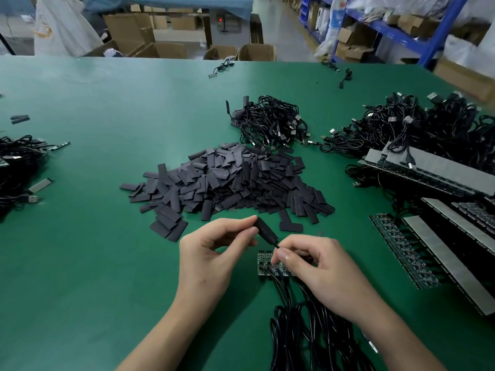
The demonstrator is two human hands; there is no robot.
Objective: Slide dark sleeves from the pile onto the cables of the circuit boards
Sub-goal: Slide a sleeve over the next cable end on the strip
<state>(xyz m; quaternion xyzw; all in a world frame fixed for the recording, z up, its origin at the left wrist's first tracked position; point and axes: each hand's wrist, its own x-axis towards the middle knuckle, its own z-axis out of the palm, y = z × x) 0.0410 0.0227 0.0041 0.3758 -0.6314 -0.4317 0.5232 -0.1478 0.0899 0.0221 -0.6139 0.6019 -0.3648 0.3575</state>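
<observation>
A large pile of flat dark sleeves (227, 180) lies in the middle of the green table (93, 250). Just in front of it, my left hand (211, 253) pinches one dark sleeve (265, 231) between thumb and fingers, held tilted above the table. A thin black cable (276, 245) enters the sleeve's lower end. My right hand (318, 269) pinches that cable right below the sleeve. Under my hands lies a small strip of circuit boards (265, 265), partly hidden by my right fingers. Its black cables (300, 330) run toward the near table edge.
Bundles of black USB cables sit behind the pile (270, 121) and at the right (417, 127). Long strips of boards with grey backing (439, 236) fill the right side. More cables (18, 167) lie at the left edge. Cardboard boxes and blue shelving stand beyond the table.
</observation>
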